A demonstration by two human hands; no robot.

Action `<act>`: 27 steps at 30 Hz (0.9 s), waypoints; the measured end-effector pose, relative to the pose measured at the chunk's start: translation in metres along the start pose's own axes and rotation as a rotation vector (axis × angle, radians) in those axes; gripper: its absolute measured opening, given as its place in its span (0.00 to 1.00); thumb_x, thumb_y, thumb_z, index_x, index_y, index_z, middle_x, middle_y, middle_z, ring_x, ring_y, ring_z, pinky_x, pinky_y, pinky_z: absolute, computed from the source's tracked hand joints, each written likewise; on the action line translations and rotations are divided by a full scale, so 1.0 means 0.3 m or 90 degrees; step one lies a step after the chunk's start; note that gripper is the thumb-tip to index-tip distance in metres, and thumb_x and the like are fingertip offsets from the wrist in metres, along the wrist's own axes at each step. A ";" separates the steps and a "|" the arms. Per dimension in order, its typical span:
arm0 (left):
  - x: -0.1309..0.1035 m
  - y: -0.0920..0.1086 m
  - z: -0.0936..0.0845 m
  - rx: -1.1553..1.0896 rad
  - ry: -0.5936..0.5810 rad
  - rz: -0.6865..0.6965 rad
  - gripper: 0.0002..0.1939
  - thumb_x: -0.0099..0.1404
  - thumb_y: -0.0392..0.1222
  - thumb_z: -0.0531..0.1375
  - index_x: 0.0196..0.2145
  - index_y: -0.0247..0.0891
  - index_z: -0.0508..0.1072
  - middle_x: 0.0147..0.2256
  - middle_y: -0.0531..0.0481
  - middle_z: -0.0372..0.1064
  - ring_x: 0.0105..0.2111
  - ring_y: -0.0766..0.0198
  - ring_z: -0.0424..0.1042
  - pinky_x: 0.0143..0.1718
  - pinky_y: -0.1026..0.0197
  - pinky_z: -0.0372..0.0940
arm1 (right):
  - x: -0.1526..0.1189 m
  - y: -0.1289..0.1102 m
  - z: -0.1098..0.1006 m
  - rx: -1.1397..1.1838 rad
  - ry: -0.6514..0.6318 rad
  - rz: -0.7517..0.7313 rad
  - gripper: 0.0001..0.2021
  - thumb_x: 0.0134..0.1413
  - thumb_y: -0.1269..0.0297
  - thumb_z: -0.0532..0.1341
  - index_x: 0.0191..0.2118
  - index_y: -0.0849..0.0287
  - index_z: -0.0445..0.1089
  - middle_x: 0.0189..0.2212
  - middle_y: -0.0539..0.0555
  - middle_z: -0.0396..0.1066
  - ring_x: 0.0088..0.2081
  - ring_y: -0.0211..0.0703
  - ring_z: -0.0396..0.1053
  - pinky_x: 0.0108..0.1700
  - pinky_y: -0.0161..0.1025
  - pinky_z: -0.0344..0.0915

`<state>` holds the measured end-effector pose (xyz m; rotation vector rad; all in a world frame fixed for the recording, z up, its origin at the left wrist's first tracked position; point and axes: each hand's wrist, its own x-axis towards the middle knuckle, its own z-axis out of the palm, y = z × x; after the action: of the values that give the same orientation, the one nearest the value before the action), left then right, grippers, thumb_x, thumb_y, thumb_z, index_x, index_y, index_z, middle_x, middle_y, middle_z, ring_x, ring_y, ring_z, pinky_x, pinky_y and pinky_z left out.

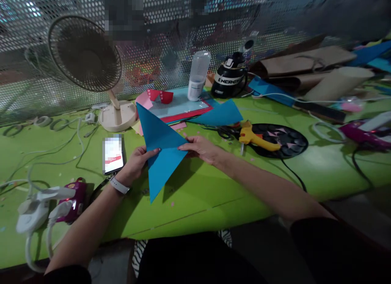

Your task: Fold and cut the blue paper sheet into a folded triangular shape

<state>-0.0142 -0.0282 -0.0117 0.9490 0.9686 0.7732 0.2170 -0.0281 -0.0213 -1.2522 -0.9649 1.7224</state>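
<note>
A folded blue paper shape point(161, 131) with pointed ends is held up over the green table point(189, 210). My left hand point(137, 164) pinches its left edge, thumb on the front face. On the right side, my right hand point(200, 148) grips the paper between thumb and fingers, near the horizontal crease. Some fingers of both hands are hidden behind the paper. Left of my left hand lies a lit phone point(113, 155). Another blue paper piece point(221, 113) rests on the table behind my right hand.
A fan point(117, 115) stands at the back left. Behind are a clear bottle point(198, 78), a black jug point(227, 82) and red paper pieces point(166, 97). A yellow glue gun point(256, 138) lies on a black tray point(293, 141) to the right. Power strips point(75, 202) and cables lie left.
</note>
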 end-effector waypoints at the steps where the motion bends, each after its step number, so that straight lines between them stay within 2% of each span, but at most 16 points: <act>1: 0.000 -0.002 0.000 0.003 -0.007 -0.008 0.18 0.48 0.45 0.74 0.35 0.34 0.79 0.33 0.45 0.80 0.29 0.61 0.78 0.34 0.60 0.73 | -0.001 0.001 0.001 -0.009 -0.002 0.007 0.11 0.35 0.68 0.72 0.29 0.60 0.73 0.27 0.50 0.77 0.25 0.35 0.72 0.27 0.31 0.70; 5: 0.010 -0.011 -0.004 -0.002 -0.001 -0.019 0.16 0.47 0.42 0.74 0.32 0.33 0.79 0.32 0.44 0.80 0.28 0.62 0.77 0.33 0.61 0.72 | -0.003 -0.011 -0.004 -0.057 -0.002 0.042 0.06 0.39 0.70 0.70 0.24 0.60 0.71 0.20 0.49 0.74 0.20 0.36 0.71 0.25 0.33 0.70; 9: 0.022 -0.008 -0.020 -0.028 0.034 0.009 0.13 0.45 0.39 0.74 0.28 0.33 0.78 0.29 0.47 0.79 0.26 0.64 0.76 0.33 0.63 0.72 | -0.003 -0.044 -0.032 -0.075 0.011 0.036 0.06 0.42 0.71 0.67 0.21 0.61 0.69 0.18 0.51 0.73 0.20 0.37 0.72 0.24 0.32 0.69; 13: 0.022 0.018 -0.039 -0.032 0.063 0.029 0.10 0.45 0.37 0.72 0.26 0.34 0.78 0.27 0.48 0.78 0.25 0.65 0.76 0.33 0.64 0.72 | -0.001 -0.078 -0.087 -0.106 0.027 0.020 0.01 0.43 0.71 0.65 0.25 0.62 0.73 0.21 0.56 0.77 0.22 0.37 0.73 0.24 0.31 0.68; 16: 0.019 0.048 -0.046 0.048 0.061 -0.018 0.06 0.48 0.38 0.70 0.24 0.35 0.77 0.23 0.49 0.77 0.22 0.65 0.74 0.29 0.62 0.72 | -0.017 -0.098 -0.131 -0.137 0.041 -0.050 0.04 0.44 0.71 0.65 0.30 0.62 0.74 0.29 0.58 0.79 0.27 0.38 0.75 0.27 0.30 0.68; 18: 0.021 0.062 -0.045 0.109 0.030 -0.080 0.05 0.49 0.38 0.69 0.23 0.35 0.77 0.23 0.48 0.77 0.20 0.64 0.73 0.27 0.61 0.71 | -0.042 -0.104 -0.140 -0.173 -0.014 -0.142 0.15 0.42 0.70 0.67 0.40 0.60 0.74 0.42 0.59 0.78 0.37 0.42 0.77 0.34 0.34 0.71; 20: 0.024 0.070 -0.040 0.152 -0.019 -0.133 0.05 0.50 0.38 0.69 0.24 0.34 0.78 0.23 0.47 0.77 0.21 0.63 0.73 0.25 0.61 0.70 | -0.072 -0.100 -0.123 -0.234 -0.101 -0.208 0.31 0.37 0.69 0.71 0.53 0.55 0.70 0.55 0.59 0.71 0.50 0.48 0.72 0.45 0.40 0.71; 22: 0.028 0.073 -0.031 0.204 -0.097 -0.156 0.07 0.50 0.39 0.70 0.26 0.34 0.79 0.24 0.47 0.77 0.21 0.64 0.72 0.25 0.62 0.69 | -0.096 -0.086 -0.090 -0.286 -0.127 -0.223 0.41 0.35 0.66 0.74 0.60 0.53 0.65 0.58 0.59 0.67 0.55 0.50 0.68 0.49 0.43 0.70; 23: 0.029 0.075 -0.027 0.241 -0.147 -0.157 0.07 0.50 0.40 0.71 0.25 0.34 0.79 0.24 0.48 0.77 0.21 0.66 0.72 0.25 0.63 0.68 | -0.103 -0.076 -0.072 -0.292 -0.109 -0.225 0.40 0.36 0.63 0.74 0.60 0.55 0.65 0.55 0.60 0.69 0.52 0.49 0.70 0.47 0.42 0.70; 25: 0.031 0.081 -0.020 0.326 -0.252 -0.150 0.09 0.50 0.42 0.71 0.25 0.34 0.79 0.24 0.49 0.76 0.21 0.68 0.70 0.26 0.65 0.66 | -0.106 -0.051 -0.044 -0.250 -0.061 -0.229 0.34 0.42 0.59 0.72 0.57 0.59 0.67 0.39 0.55 0.75 0.38 0.43 0.74 0.36 0.39 0.71; 27: 0.034 0.090 -0.020 0.404 -0.326 -0.152 0.10 0.51 0.44 0.71 0.26 0.35 0.80 0.25 0.50 0.76 0.22 0.68 0.70 0.27 0.65 0.65 | -0.103 -0.023 -0.034 -0.180 -0.032 -0.231 0.30 0.45 0.58 0.69 0.55 0.60 0.67 0.26 0.47 0.70 0.25 0.37 0.70 0.27 0.35 0.68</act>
<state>-0.0192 -0.0071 0.0082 1.4558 0.8540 -0.0122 0.2343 -0.0520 -0.0057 -1.1239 -1.4081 1.3724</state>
